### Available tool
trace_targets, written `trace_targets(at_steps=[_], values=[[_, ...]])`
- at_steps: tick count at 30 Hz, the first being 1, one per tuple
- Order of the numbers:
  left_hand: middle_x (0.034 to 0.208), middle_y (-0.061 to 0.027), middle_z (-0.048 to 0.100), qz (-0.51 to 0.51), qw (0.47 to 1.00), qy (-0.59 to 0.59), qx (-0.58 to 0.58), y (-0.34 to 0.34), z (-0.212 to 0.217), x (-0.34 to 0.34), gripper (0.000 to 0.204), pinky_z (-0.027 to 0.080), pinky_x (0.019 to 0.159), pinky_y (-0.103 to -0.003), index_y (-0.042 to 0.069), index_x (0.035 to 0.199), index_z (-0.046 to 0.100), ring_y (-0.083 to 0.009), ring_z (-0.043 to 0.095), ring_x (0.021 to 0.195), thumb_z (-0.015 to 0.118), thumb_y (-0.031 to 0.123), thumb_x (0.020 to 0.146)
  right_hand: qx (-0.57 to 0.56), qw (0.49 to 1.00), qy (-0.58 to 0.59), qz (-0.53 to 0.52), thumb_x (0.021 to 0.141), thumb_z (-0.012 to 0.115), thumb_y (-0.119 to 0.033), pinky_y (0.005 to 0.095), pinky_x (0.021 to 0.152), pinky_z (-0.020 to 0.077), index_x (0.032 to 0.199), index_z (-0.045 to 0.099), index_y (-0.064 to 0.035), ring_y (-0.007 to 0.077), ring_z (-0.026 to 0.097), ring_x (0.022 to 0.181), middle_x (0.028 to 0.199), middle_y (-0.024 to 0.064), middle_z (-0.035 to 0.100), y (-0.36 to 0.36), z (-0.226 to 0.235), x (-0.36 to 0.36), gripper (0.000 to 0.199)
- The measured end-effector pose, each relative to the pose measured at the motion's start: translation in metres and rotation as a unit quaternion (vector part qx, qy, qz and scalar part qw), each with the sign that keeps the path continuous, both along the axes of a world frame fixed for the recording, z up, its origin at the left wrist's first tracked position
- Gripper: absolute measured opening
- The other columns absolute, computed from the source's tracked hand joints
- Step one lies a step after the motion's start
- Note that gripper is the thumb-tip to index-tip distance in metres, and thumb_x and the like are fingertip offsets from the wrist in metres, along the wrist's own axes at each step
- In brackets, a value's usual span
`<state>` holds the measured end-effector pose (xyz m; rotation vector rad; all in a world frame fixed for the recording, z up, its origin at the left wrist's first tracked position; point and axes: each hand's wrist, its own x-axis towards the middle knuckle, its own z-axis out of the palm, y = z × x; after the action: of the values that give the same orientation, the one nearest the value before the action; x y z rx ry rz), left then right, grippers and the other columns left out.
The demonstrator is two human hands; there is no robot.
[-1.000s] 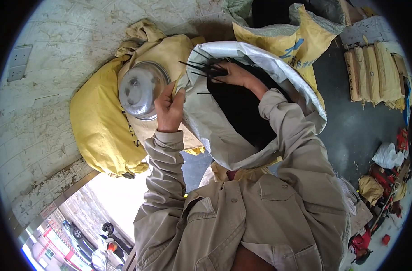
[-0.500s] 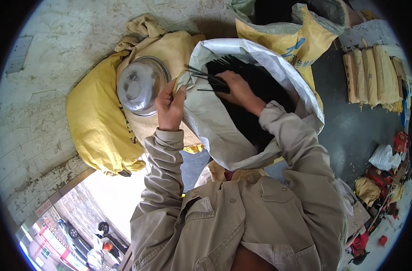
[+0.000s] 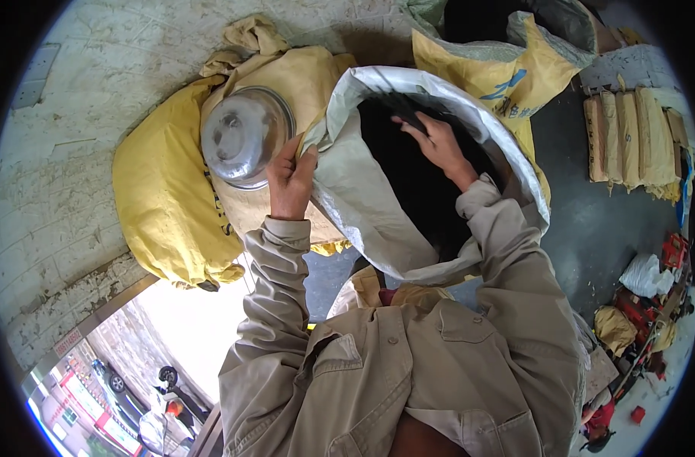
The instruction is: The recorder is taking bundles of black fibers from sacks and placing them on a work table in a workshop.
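A large white woven sack [image 3: 381, 209] stands wide open in front of me, its rim rolled outward. My left hand [image 3: 292, 183] is closed on the left part of that rim, thumb on top. Inside the mouth is my right hand [image 3: 439, 148], its fingers around a bunch of thin black strips [image 3: 399, 104]. The bunch is smeared by motion and points toward the far left side of the opening. Dark contents [image 3: 431, 183] fill the sack; single pieces cannot be made out there.
A metal bowl [image 3: 244, 137] lies upside down on a tan sack [image 3: 317, 65] at left, beside a yellow sack [image 3: 164, 198]. Another opened yellow sack [image 3: 507, 72] stands behind. Stacked tan bundles [image 3: 629, 141] and red clutter [image 3: 629, 305] are at right.
My right hand has moved right with the black strips, from near the sack's left rim to over the dark contents. My left hand keeps its hold on the rim.
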<state>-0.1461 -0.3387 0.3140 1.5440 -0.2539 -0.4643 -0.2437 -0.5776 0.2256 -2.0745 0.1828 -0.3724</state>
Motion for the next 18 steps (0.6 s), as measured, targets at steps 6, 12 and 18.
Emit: trace_targets(at_steps=[6,12,18], values=[[0.087,0.0,0.059,-0.021,0.999,-0.026,0.007,-0.008,0.01,-0.005,0.025,0.038,0.065,-0.017,-0.005,0.106,0.057,-0.004,0.047,0.072,0.055,0.005,0.083,0.037,0.996,-0.008,-0.078,0.088,0.049,-0.009,0.0267,0.06,0.0474,0.085,0.056,0.0049,0.0173,0.061,0.06,0.064,0.0087,0.06,-0.025,0.013,-0.027,0.015],[0.086,-0.0006,0.059,-0.047,0.998,-0.039,0.013,-0.016,0.013,-0.003,0.026,0.04,0.065,-0.019,-0.007,0.106,0.056,-0.0044,0.047,0.074,0.055,0.007,0.084,-0.07,0.987,-0.127,-0.07,0.089,0.048,-0.01,0.0246,0.064,0.0487,0.083,0.056,0.0022,0.0147,0.065,0.069,0.065,0.007,0.063,-0.012,0.068,0.014,0.015],[0.087,-0.011,0.062,-0.051,0.988,-0.116,0.083,-0.003,-0.003,0.005,0.031,0.044,0.068,-0.026,-0.005,0.105,0.056,-0.0179,0.057,0.074,0.061,0.013,0.08,0.093,0.981,-0.169,-0.034,0.092,0.042,-0.012,0.0212,0.051,0.0425,0.081,0.055,-0.0006,0.0102,0.052,0.05,0.061,0.0053,0.056,-0.027,0.211,0.02,0.02]])
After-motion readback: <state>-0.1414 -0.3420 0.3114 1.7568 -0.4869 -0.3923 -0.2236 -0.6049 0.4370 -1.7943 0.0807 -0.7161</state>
